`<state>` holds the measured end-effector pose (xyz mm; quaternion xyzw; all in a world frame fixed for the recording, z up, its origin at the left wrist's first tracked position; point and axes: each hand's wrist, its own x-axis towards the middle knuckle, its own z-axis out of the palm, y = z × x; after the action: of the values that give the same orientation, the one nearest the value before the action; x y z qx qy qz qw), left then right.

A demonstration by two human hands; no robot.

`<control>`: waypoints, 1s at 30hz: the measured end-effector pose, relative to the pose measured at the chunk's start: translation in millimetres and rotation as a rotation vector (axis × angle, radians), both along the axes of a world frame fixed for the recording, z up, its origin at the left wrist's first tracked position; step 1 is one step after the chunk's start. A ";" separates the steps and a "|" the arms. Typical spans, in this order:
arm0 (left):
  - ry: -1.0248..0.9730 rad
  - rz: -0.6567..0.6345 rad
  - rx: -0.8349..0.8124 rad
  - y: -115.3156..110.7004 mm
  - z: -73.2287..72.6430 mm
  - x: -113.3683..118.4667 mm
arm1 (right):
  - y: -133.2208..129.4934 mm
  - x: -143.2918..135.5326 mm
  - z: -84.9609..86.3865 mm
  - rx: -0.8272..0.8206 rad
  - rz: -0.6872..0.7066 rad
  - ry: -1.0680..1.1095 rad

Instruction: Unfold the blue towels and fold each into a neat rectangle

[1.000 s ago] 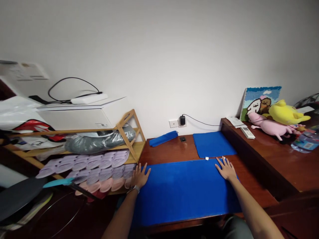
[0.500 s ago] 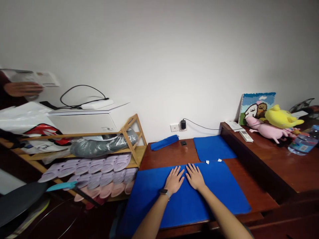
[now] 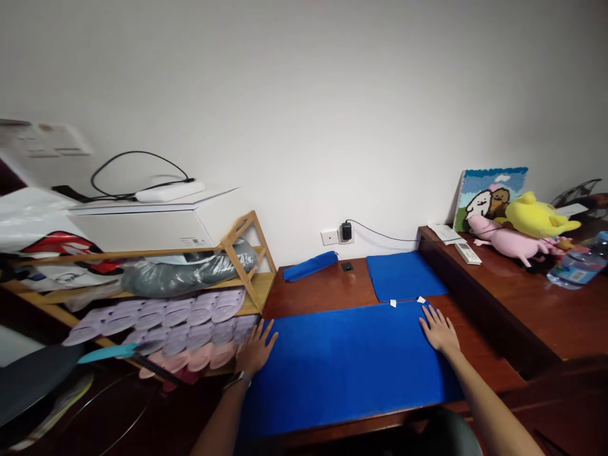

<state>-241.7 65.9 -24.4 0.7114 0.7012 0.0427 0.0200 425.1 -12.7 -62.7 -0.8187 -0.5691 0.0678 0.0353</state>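
Two spread hands on a large blue cloth

The large blue cloth [image 3: 349, 367] lies flat across the wooden desk [image 3: 311, 297] at the lower centre of the frame. The left hand [image 3: 256, 348], palm down with its fingers fanned apart, rests at the cloth's left edge, a watch [image 3: 235, 379] on its wrist. The right hand [image 3: 440, 330], also palm down and spread, lies at the cloth's right edge, its fingertips near a small white tag [image 3: 421, 299]. It is hard to tell which cloth that tag belongs to, as it sits where the large cloth meets a smaller blue cloth [image 3: 408, 277], right of centre. A narrow blue bundle [image 3: 311, 266] lies at the back of the desk, near the middle of the frame. Rows of slippers [image 3: 180, 323] fill a wooden rack [image 3: 263, 291] at left; a pink plush toy [image 3: 506, 240] lies at right
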 end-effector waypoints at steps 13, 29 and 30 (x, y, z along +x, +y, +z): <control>-0.183 -0.501 0.160 -81.7 -15.4 203.5 | -36.6 -239.2 40.3 0.147 0.462 0.161; -0.056 -0.005 0.046 -137.5 1.6 11.8 | -90.6 -37.1 5.2 0.004 0.018 -0.052; -0.050 -0.002 0.049 -137.6 2.6 13.6 | -90.7 -38.6 6.0 0.001 0.014 -0.056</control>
<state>-228.1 -71.7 -21.8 0.7110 0.6986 0.0776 0.0199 386.5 -103.4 -56.7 -0.8162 -0.5757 0.0451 0.0192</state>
